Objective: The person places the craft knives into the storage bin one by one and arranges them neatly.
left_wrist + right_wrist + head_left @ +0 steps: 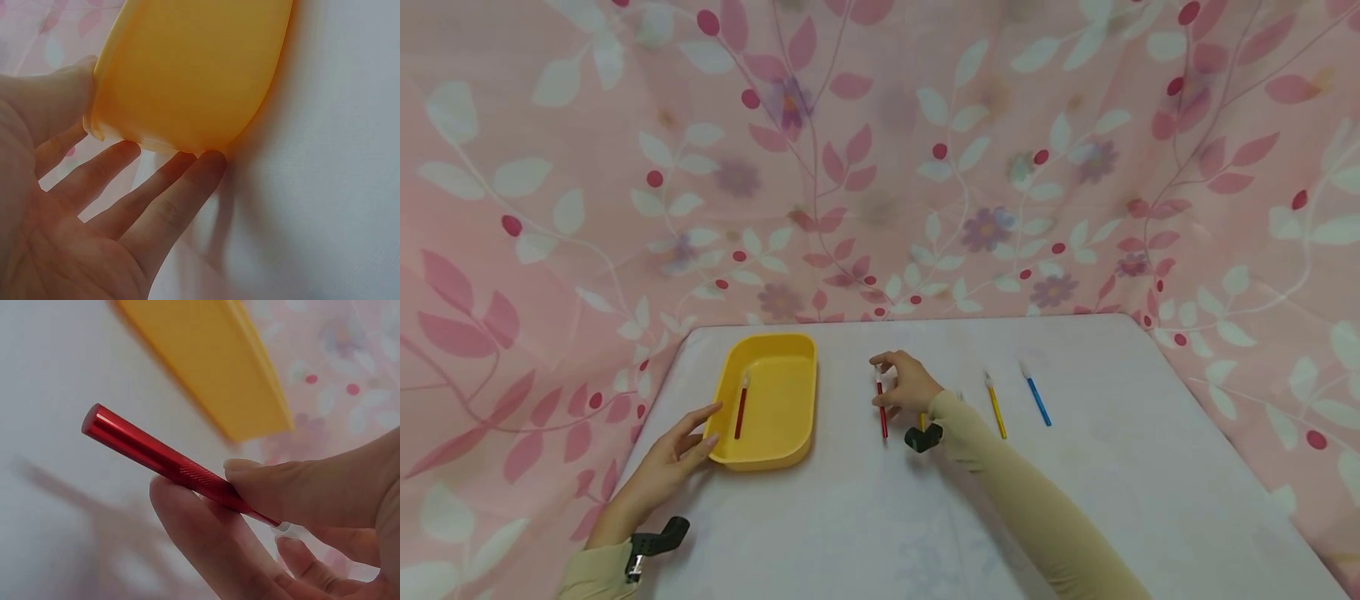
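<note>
My right hand (912, 383) pinches a red craft knife (140, 450) between thumb and fingers. Its metal handle is knurled near the grip, with a clear cap partly hidden by the fingers. In the right wrist view the handle's blunt end points up and left, above the table. At the left, my left hand (673, 457) touches the near left side of a yellow tray (814, 392), its thumb at the rim and its extended fingers against the outer wall (187, 81). Inside the tray lies another red craft knife (741, 410).
To the right lie a yellow craft knife (996, 408) and a blue craft knife (1037, 398). Another yellow handle (922, 422) shows partly beneath the right wrist. A white cloth covers the table (850, 517), and a pink floral curtain (880, 167) hangs behind.
</note>
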Tool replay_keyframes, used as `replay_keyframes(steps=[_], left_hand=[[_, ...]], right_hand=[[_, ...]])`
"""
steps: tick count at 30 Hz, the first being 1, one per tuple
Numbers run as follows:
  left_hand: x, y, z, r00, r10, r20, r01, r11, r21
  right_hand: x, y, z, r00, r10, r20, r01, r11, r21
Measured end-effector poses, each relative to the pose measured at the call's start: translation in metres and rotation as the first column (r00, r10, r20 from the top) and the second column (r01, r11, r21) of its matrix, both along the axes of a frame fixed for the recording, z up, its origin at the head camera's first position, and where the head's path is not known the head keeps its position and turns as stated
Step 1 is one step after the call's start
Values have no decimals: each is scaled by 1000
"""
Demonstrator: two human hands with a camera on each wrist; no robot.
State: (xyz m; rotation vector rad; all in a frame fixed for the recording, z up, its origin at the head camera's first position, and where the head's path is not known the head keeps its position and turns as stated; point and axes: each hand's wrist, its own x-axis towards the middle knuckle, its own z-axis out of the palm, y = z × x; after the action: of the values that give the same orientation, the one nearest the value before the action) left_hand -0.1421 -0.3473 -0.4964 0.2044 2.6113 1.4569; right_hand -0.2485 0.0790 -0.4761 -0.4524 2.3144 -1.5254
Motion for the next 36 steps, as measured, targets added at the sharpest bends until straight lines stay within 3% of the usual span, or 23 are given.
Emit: replay_keyframes(steps=[5, 13, 19, 27, 36], left_hand=[[-1, -1, 1, 1000, -1, -8, 1, 1000, -14], [-1, -1, 3, 1000, -11, -21, 11, 1000, 3], [-1, 0, 5, 1000, -16, -27, 16, 1000, -2], [-4, -1, 0, 1000, -26, -6, 27, 997, 72], [0, 0, 0, 1000, -2, 27, 1, 999, 45]], right_hand=[[6, -7, 17, 999, 31, 10, -30, 995, -95], [17, -23, 48, 999, 51, 18, -47, 987, -153], [19, -37, 64, 999, 41, -20, -45, 961, -272], [16, -59, 75, 996, 58, -69, -77, 945, -318], [18, -92, 76, 994, 79, -68, -99, 928, -360]])
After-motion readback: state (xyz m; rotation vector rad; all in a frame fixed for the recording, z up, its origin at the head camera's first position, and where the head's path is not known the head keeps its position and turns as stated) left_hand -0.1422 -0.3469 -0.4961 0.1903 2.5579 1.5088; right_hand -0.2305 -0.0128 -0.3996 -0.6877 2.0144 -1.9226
